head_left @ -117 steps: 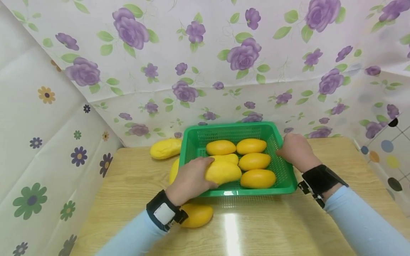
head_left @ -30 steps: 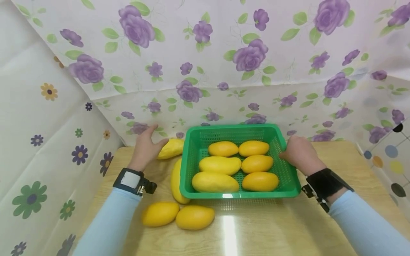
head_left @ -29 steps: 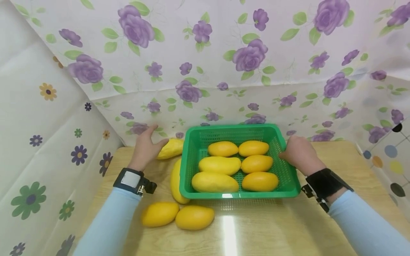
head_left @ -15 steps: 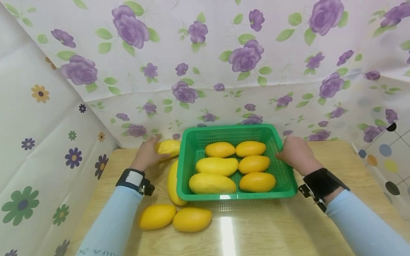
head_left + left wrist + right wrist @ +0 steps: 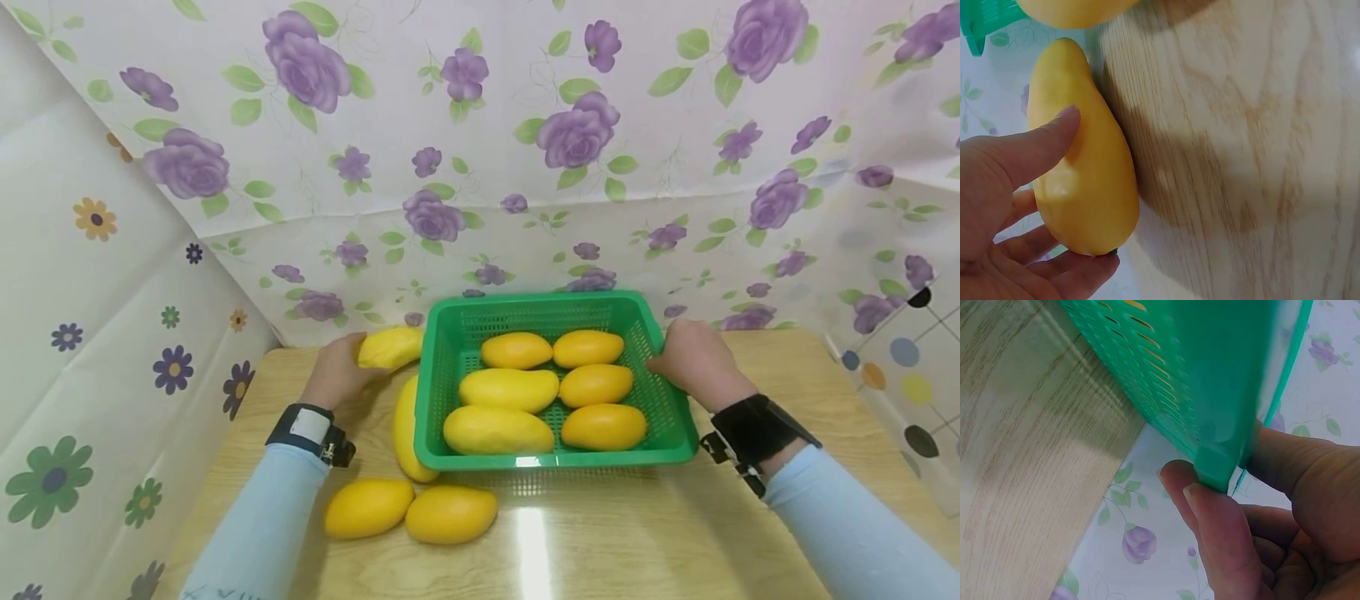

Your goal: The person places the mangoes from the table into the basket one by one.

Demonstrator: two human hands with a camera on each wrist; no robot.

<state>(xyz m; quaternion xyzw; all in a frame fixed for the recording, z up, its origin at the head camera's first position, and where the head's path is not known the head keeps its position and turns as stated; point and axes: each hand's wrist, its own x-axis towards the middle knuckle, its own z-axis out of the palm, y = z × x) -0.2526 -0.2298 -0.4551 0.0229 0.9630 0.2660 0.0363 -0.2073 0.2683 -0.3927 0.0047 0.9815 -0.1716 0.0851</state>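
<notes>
At the back left of the table, my left hand (image 5: 335, 372) holds a long yellow mango (image 5: 392, 347). In the left wrist view the thumb lies on top of this mango (image 5: 1090, 172) and the fingers curl around its thick end. My right hand (image 5: 696, 360) grips the right rim of a green plastic basket (image 5: 557, 459); the right wrist view has the basket's rim (image 5: 1216, 459) between thumb and fingers. Inside the basket lie several mangoes, yellow ones (image 5: 498, 430) on the left and orange-yellow ones (image 5: 604, 427) on the right.
Another yellow mango (image 5: 408, 429) rests against the basket's left side. Two orange-yellow mangoes (image 5: 451, 514) lie side by side in front of it on the wooden table (image 5: 615, 542). A flower-printed sheet (image 5: 495, 125) hangs close behind the basket.
Earlier the left hand was over the basket with a yellow mango, which now lies inside. It then moved left, lowered, and took hold of the back-left mango. The right hand stayed on the rim.
</notes>
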